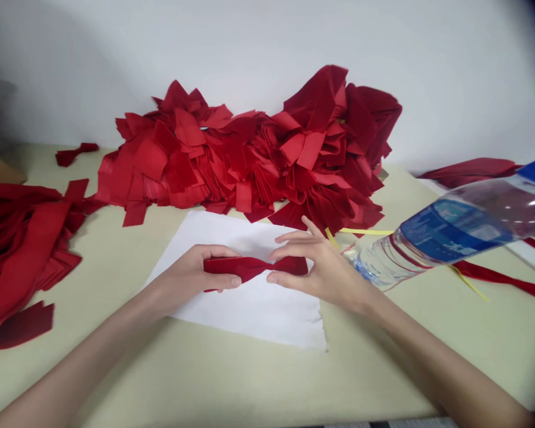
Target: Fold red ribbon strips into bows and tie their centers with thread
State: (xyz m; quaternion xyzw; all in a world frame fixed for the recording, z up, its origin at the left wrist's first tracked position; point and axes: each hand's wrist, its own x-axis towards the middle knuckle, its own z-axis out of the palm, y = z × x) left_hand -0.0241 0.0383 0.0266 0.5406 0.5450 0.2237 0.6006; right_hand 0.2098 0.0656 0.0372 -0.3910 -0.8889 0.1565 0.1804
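Observation:
Between my hands is a red ribbon bow (249,268), pinched narrow near its middle and wider at both ends. My left hand (200,276) grips its left end, thumb in front and fingers behind. With thumb and index finger, my right hand (314,261) pinches the narrow part, its other fingers raised and spread. Both hands are above a sheet of white paper (249,318) on the table.
A large heap of red ribbon pieces (249,157) lies against the wall. More red ribbon strips (22,238) lie at left, near a small finished-looking bow (75,153). A plastic water bottle (455,229) stands close on the right, beside thin yellow strips (470,283).

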